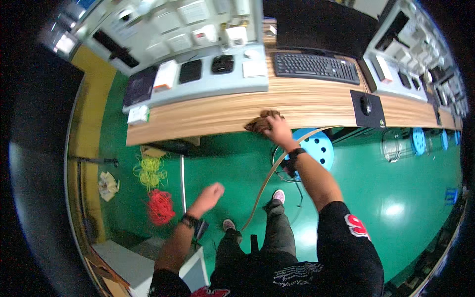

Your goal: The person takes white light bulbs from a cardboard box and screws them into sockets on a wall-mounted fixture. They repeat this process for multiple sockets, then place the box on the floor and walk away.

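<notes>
My right hand [278,129] grips a crumpled brown cloth [264,122] at the front edge of the wood-grain desk [198,116]. Part of the cloth lies on the desk top and part hangs at the edge. Lower and to the left, my left hand [210,195] is held in the air above the green floor, its fingers curled in with nothing seen in them. A long thin tan strip [269,173] hangs loose from the desk's front edge, curving down past my right wrist toward my feet.
A keyboard [316,67], monitor [324,24] and mouse [365,104] on a black pad stand right of the cloth. Display boards with devices line the back. Below are a blue stool [316,148], yellow cord [150,172], red cord [161,207] and a pale cabinet [123,262].
</notes>
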`<state>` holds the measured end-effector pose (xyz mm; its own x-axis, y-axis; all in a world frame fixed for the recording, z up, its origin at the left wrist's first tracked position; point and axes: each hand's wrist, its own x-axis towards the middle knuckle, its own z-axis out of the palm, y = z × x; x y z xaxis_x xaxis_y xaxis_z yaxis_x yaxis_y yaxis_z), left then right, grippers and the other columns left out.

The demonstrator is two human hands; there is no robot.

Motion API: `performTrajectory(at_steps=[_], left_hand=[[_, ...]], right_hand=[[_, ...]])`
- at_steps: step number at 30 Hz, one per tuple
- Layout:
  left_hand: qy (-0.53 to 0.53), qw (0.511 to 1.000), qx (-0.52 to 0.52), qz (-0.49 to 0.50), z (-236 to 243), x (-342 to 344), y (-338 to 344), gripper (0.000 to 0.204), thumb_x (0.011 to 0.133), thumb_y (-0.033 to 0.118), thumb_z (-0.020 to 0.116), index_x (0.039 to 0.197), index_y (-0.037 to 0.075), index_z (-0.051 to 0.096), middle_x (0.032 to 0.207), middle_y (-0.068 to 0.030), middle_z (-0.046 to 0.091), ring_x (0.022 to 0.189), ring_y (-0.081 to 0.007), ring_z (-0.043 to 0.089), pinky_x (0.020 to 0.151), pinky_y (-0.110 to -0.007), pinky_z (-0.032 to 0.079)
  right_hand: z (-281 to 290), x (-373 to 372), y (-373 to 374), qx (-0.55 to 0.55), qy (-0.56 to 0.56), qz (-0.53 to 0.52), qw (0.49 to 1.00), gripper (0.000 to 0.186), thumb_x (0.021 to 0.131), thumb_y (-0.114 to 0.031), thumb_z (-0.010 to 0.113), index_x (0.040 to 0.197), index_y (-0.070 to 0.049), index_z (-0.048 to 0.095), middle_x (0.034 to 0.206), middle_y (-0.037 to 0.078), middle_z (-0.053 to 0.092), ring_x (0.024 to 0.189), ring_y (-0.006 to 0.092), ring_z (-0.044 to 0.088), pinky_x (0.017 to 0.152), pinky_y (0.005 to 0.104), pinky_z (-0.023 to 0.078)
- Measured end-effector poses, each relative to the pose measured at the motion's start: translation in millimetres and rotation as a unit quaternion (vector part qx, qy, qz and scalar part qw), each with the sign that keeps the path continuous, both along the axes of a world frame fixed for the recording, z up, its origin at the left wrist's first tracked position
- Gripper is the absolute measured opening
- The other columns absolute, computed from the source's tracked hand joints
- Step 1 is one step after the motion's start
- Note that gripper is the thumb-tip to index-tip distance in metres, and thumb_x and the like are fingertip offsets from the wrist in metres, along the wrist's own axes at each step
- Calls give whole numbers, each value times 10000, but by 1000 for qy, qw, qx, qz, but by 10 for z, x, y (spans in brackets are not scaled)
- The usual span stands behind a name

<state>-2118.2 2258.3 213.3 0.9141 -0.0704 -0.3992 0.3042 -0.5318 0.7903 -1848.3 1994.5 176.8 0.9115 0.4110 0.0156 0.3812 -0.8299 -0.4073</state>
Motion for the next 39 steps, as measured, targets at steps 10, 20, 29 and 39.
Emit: performTrajectory(at_steps=[10,20,29,39], left_hand=[[198,906,7,373,-537,-4146,1860,369,866,289,508,679,-27,551,517,-68,478,494,-179,463,485,-359,371],[65,931,173,314,-670,-6044,27,288,914,266,453,930,26,611,868,-169,626,784,-333,583,728,-444,458],[67,848,347,394,-1059,-8948,-1856,260,835,208,522,635,47,562,654,-127,542,650,-305,551,573,-396,429],[105,697,-341,622,-1089,-9016,-3562,174,864,224,555,885,59,607,836,-47,628,745,-185,602,652,-330,495]], right_hand=[[1489,-2185,-1739,43,121,-166,978,481,766,-322,661,1180,-115,529,1183,186,521,1069,303,516,913,413,428],[762,-4180,-1312,-32,385,-10,922,465,815,-283,623,1218,-80,508,1151,159,562,1026,243,551,869,371,454],[-476,-5388,783,188,552,511,632,452,859,-249,588,1253,-49,490,1122,135,598,986,189,582,829,332,477],[-108,-5508,-1083,-27,525,216,823,330,881,-240,527,1164,-69,521,1037,88,614,847,192,598,653,319,483]])
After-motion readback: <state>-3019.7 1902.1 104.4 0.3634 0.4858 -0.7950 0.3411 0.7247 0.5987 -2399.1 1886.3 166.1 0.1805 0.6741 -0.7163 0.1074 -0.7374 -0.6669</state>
